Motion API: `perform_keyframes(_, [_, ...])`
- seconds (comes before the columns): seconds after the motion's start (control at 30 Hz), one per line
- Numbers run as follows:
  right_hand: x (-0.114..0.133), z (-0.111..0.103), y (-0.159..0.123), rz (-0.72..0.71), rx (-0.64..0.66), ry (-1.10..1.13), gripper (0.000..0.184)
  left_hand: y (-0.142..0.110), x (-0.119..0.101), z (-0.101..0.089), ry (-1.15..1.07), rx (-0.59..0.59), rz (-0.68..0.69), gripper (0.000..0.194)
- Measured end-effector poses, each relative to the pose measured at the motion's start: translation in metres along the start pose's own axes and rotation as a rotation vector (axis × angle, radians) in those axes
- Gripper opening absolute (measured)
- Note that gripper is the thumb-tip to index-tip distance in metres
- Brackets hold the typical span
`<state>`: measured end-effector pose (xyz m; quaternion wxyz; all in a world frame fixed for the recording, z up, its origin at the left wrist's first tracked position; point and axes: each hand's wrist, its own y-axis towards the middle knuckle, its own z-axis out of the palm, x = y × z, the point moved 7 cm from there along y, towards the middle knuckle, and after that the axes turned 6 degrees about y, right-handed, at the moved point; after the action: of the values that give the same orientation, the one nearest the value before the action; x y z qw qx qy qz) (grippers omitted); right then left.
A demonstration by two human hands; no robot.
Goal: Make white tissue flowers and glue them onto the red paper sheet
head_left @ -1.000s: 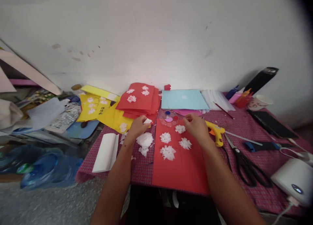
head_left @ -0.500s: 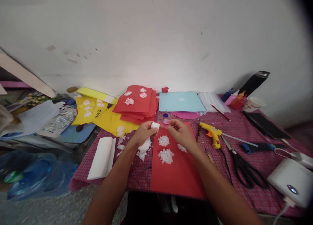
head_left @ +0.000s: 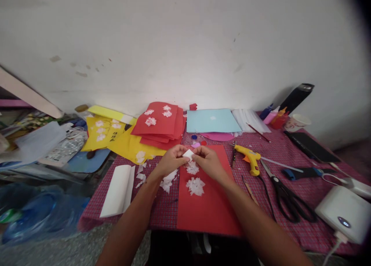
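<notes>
Between my two hands is a small folded piece of white paper [head_left: 188, 154], held above the top of the red card [head_left: 208, 208]. My left hand [head_left: 174, 158] pinches its left side, and my right hand [head_left: 205, 158] has closed fingers on its right edge. Below them, white paper flowers [head_left: 195, 186] sit on the red card; others there are hidden by my right hand and forearm. Torn white tissue pieces [head_left: 168, 182] lie beside the card, partly behind my left forearm. Just beyond my fingers is a clear palette with a blue paint well [head_left: 194, 137].
A yellow glue gun [head_left: 249, 158], black-handled scissors [head_left: 290, 200] and a white power bank [head_left: 339, 216] lie to the right. Red cards with flowers [head_left: 159, 121], a light blue sheet [head_left: 213, 121] and paint bottles [head_left: 278, 117] stand at the back. Folded white paper [head_left: 116, 190] lies left.
My hands were apart, the left one holding the white paper. They have come together over the red card, and my right hand now grips the paper too. The view has shifted slightly.
</notes>
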<state>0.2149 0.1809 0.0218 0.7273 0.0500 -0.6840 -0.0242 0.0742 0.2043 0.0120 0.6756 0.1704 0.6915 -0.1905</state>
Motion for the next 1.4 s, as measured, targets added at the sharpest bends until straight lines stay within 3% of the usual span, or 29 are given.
perform_keyframes(0.2, [0.001, 0.003, 0.0, 0.063, 0.049, 0.161, 0.016, 0.001, -0.001, -0.008, 0.021, -0.09, 0.01, 0.035])
perform_keyframes(0.63, [0.006, 0.006, -0.003, 0.079, 0.051, 0.164, 0.02, -0.001, -0.005, -0.006, 0.032, -0.098, 0.055, 0.037])
perform_keyframes(0.87, [0.001, 0.005, -0.002, 0.074, 0.035, 0.141, 0.023, -0.003, -0.009, -0.005, 0.13, -0.081, 0.089, 0.024])
perform_keyframes(1.17, [0.005, 0.005, -0.004, 0.097, 0.002, 0.197, 0.029, -0.005, -0.01, 0.0, 0.131, -0.055, 0.084, 0.038])
perform_keyframes(1.4, [0.005, 0.004, -0.004, 0.089, -0.002, 0.218, 0.028, -0.006, -0.015, -0.001, 0.139, -0.078, 0.123, 0.029])
